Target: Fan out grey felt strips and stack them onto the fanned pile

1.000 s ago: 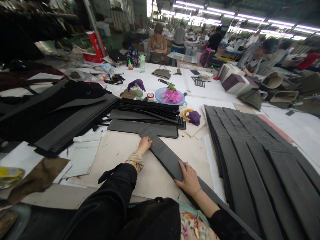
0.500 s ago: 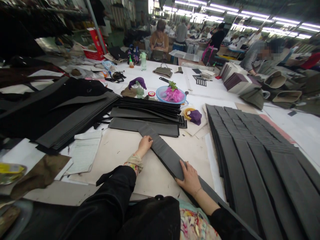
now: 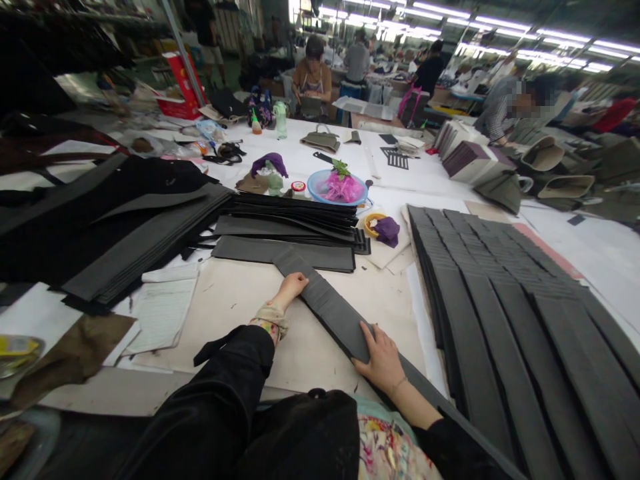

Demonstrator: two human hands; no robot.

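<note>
A long dark grey strip (image 3: pixel 327 303), really a fanned row of overlapping pieces, lies slanted across the beige work mat (image 3: pixel 240 307). My left hand (image 3: pixel 290 288) rests at the strip's left edge, fingers curled against it. Nearer to me, my right hand (image 3: pixel 381 357) lies flat on the strip's near part, fingers stretched forward and pressing down. Just behind the strip's far end sits a flat stack of black strips (image 3: pixel 295 230).
A wide fanned spread of grey pieces (image 3: pixel 500 300) fills the right side. Dark sheets (image 3: pixel 125 227) pile at the left beside a paper form (image 3: pixel 163 313). A blue bowl with pink material (image 3: pixel 338 189) and a yellow dish with purple cloth (image 3: pixel 381 228) stand behind. Other people work at far tables.
Both hands stay on the strip almost unmoved; the view has shifted slightly, with the left hand's fingers nudging a little along the strip's edge.
</note>
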